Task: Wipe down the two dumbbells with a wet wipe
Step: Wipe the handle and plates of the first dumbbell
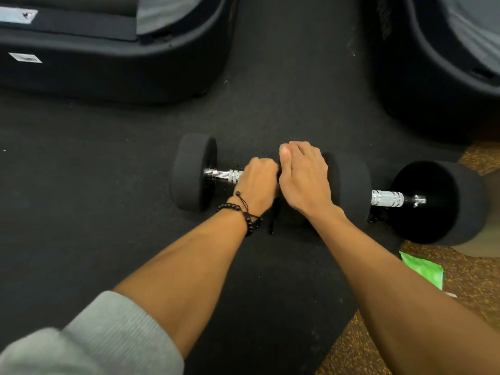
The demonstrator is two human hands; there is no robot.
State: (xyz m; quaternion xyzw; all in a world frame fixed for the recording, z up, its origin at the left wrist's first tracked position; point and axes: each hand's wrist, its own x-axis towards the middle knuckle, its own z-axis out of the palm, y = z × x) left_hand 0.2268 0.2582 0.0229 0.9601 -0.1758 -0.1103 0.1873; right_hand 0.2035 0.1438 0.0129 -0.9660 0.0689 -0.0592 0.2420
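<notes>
While both dumbbells lie end to end on the black mat [108, 163], axes running left-right, the left dumbbell [193, 173] has its handle gripped by the left hand [258, 185]. Right hand [304, 177] rests on its inner head, fingers hidden, grip unclear. Right dumbbell [433, 201] lies untouched; green packet [423, 267] sits near it.

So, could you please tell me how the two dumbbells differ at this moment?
The left dumbbell has both hands on it: the left hand grips its handle, while the right hand rests over its inner head. The right dumbbell lies untouched, its handle fully exposed. Both have black round heads and chrome knurled handles, lying end to end on the black mat.
</notes>
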